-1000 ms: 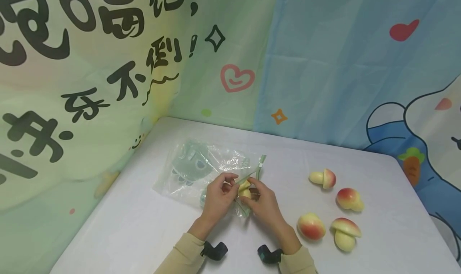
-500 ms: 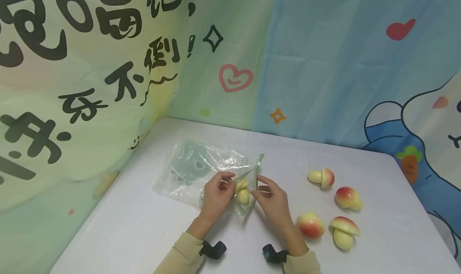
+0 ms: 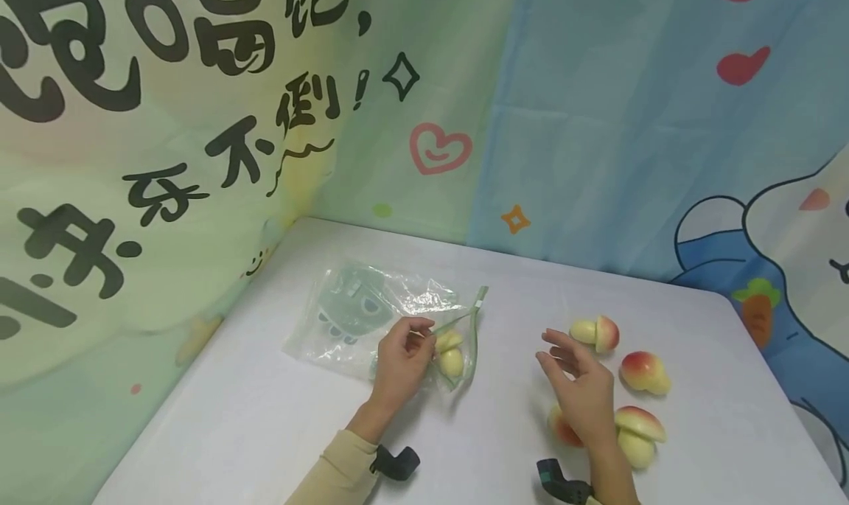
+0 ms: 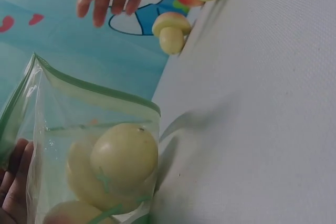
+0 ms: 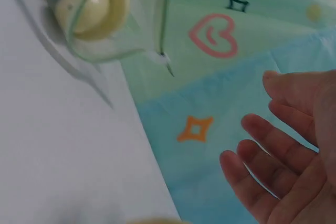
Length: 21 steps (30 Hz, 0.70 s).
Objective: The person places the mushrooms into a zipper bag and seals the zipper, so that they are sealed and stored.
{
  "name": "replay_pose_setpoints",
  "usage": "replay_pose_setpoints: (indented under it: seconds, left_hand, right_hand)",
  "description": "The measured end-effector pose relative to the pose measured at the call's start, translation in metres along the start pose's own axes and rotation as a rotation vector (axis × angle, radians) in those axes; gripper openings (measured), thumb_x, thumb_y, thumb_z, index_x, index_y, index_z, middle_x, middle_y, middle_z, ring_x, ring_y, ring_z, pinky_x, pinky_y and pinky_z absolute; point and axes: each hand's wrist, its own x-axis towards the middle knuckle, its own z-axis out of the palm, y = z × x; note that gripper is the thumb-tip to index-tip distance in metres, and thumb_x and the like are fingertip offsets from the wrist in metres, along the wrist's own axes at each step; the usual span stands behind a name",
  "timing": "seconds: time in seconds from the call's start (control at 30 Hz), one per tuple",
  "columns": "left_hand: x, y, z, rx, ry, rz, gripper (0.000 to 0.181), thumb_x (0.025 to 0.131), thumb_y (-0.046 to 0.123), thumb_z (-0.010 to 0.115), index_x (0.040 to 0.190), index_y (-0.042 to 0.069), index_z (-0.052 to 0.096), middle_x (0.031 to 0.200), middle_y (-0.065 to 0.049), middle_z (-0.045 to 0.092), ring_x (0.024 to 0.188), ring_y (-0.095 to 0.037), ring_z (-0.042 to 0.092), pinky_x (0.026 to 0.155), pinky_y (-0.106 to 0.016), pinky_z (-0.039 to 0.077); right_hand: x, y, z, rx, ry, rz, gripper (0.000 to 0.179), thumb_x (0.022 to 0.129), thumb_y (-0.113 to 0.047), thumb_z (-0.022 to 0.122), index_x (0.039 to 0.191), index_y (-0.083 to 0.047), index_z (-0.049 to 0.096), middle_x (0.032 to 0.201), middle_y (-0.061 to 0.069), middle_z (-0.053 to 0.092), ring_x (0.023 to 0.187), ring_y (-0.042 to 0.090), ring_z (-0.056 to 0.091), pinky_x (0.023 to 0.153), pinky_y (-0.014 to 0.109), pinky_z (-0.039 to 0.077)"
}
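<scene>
The left hand [image 3: 401,359], at the centre of the head view, grasps the clear plastic bag [image 3: 358,306] near its mouth, its grip closed on the film with the fingers curled. The bag lies across the middle of the bench [image 3: 232,409], a green cartoon print on its upper left part, its green-edged mouth raised and gaping toward the right. Inside, just beside the left fingers, sit the pale yellow mushroom shapes [image 3: 451,361]; the left wrist view shows them bunched against the film in the lower left of the frame.

The right hand [image 3: 584,387] is right of centre in the head view, well apart from the bag. Its grip is released: the fingers are loosely bent and parted from the thumb, with nothing between them, as the right wrist view also shows at its right side.

Around the right hand are four red-and-yellow mushrooms. The upper mushroom [image 3: 595,334] lies on its side, stem to the left; the far-right mushroom [image 3: 645,373] has its stem toward the lower right; the lower-right mushroom [image 3: 638,439] shows its cap above its stem; the lower-left mushroom [image 3: 562,427] is partly hidden by the hand. A printed cloth backdrop [image 3: 597,136] fills the upper frame.
</scene>
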Motion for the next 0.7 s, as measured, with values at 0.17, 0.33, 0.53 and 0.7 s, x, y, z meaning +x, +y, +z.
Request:
replay_pose_setpoints:
  seconds: [0.17, 0.33, 0.53, 0.7]
  left_hand:
    - [0.000, -0.003, 0.000, 0.000, -0.003, 0.002, 0.021, 0.084, -0.016, 0.061, 0.104, -0.009, 0.060, 0.090, -0.022, 0.062, 0.068, -0.032, 0.065, 0.055, -0.020, 0.053]
    - [0.000, -0.003, 0.001, -0.004, -0.013, 0.001, 0.021, 0.084, -0.016, 0.061, 0.103, -0.007, 0.061, 0.089, -0.022, 0.062, 0.068, -0.031, 0.064, 0.054, -0.020, 0.052]
    - [0.001, -0.002, 0.001, -0.005, -0.027, 0.003, 0.021, 0.084, -0.016, 0.061, 0.104, -0.010, 0.060, 0.090, -0.023, 0.062, 0.068, -0.032, 0.064, 0.055, -0.020, 0.052]
    - [0.000, -0.002, 0.002, 0.018, -0.027, -0.001, 0.021, 0.084, -0.015, 0.062, 0.104, -0.009, 0.061, 0.090, -0.021, 0.063, 0.069, -0.030, 0.064, 0.056, -0.021, 0.053]
  right_hand:
    - [-0.008, 0.022, -0.025, -0.072, 0.055, 0.055, 0.034, 0.081, 0.007, 0.074, 0.114, -0.002, 0.069, 0.107, 0.011, 0.071, 0.089, -0.001, 0.062, 0.078, 0.006, 0.050]
    - [-0.025, 0.026, -0.040, -0.142, 0.062, 0.118, 0.035, 0.079, 0.002, 0.077, 0.113, -0.006, 0.070, 0.106, 0.001, 0.072, 0.087, -0.005, 0.062, 0.081, 0.005, 0.048]
    - [-0.035, 0.030, -0.050, -0.284, -0.054, 0.129, 0.044, 0.078, -0.013, 0.082, 0.120, -0.015, 0.068, 0.115, -0.004, 0.067, 0.093, -0.017, 0.053, 0.084, 0.001, 0.042]
    - [-0.039, 0.033, -0.059, -0.361, -0.217, 0.032, 0.055, 0.076, -0.017, 0.085, 0.127, -0.014, 0.062, 0.125, 0.002, 0.063, 0.101, -0.007, 0.051, 0.083, 0.004, 0.046]
